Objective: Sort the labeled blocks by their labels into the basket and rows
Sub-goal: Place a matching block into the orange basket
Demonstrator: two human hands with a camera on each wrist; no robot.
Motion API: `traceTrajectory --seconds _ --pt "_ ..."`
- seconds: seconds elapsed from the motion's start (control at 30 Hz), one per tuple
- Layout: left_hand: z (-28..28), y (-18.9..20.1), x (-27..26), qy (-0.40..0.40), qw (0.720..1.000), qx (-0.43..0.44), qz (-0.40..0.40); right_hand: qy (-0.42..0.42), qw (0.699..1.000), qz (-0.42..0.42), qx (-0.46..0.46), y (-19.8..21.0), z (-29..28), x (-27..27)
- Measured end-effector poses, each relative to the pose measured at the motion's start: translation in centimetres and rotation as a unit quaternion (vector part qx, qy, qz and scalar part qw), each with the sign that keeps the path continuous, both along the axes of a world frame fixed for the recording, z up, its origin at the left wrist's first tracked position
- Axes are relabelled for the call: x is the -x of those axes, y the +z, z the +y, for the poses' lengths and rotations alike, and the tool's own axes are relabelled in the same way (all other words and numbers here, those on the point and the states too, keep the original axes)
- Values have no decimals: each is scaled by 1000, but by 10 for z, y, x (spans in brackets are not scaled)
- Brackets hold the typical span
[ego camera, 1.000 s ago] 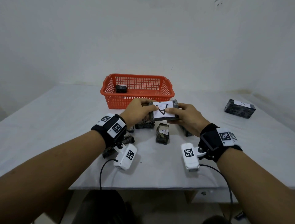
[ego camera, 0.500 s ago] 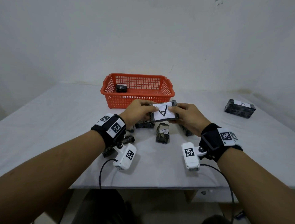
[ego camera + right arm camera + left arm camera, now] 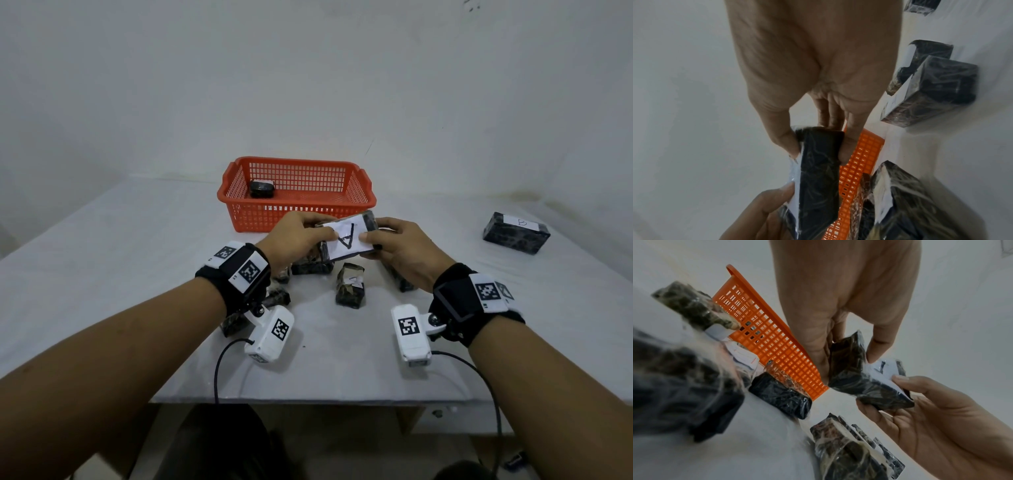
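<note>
While both hands (image 3: 404, 251) pinch A block (image 3: 347, 240) | basket (image 3: 359, 192): one dark block (image 3: 262, 189)

You have one orange basket (image 3: 260, 216) with one wrapped block (image 3: 262, 188) inside it. One block labelled A (image 3: 346, 240) is pinched between your left hand (image 3: 298, 240) and right hand (image 3: 407, 253), and one block labelled B (image 3: 515, 236) lies apart. At least five loose blocks (image 3: 349, 286) cluster under your wrists, and they are partly hidden.

Head view looks down; both close wrist views share the basket (image 3: 297, 195).
</note>
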State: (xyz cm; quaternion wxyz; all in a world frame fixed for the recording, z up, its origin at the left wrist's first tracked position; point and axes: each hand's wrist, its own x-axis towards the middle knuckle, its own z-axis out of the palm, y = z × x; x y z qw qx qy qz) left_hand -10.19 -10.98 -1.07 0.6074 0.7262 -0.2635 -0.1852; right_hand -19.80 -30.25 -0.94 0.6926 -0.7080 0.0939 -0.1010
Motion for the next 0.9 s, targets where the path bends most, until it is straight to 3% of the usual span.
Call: traceTrajectory --seconds 0.13,0.27,0.43,0.53,0.63,0.9 --pt "0 5 2 -12 1000 3 -16 -18 999 -14 26 7 -1 3" --pt "0 9 -1 -3 997 -19 -73 23 999 -30 12 21 0 7" --pt "1 13 0 -13 997 -22 -71 13 998 -52 -38 28 -4 10" --pt "1 12 2 -26 997 5 -70 48 999 -5 -21 24 0 12" --pt "-1 9 2 -39 996 31 -69 76 995 36 -59 20 8 16" --pt "-1 3 6 -75 995 23 -55 64 997 6 -52 9 7 14"
